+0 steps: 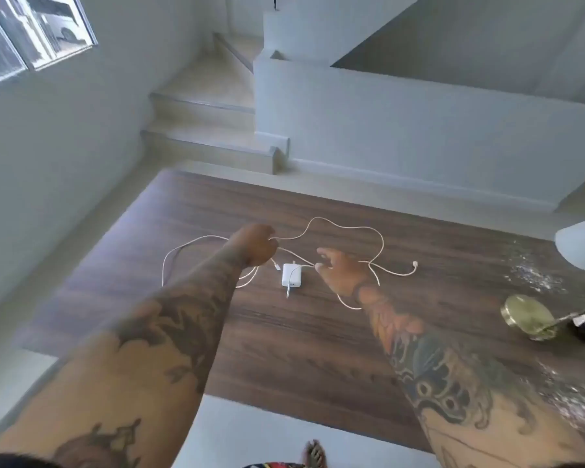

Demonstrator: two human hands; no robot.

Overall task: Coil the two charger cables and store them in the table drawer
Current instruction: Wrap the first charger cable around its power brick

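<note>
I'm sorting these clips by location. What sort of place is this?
Most likely a room in a home, at the foot of an indoor staircase. A window looks out on a parked vehicle, and a wooden table holds white charger cables and a lamp base.

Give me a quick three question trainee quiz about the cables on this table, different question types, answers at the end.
1. True or false: the left hand is closed on a white cable.
2. Which thing lies between the two hands: A) white charger brick, B) gold lamp base, C) a phone?
3. Fill in: the right hand's fingers are ____, reaching at cable on the wooden table.

Key: 1 true; 2 A; 3 spread open.
</note>
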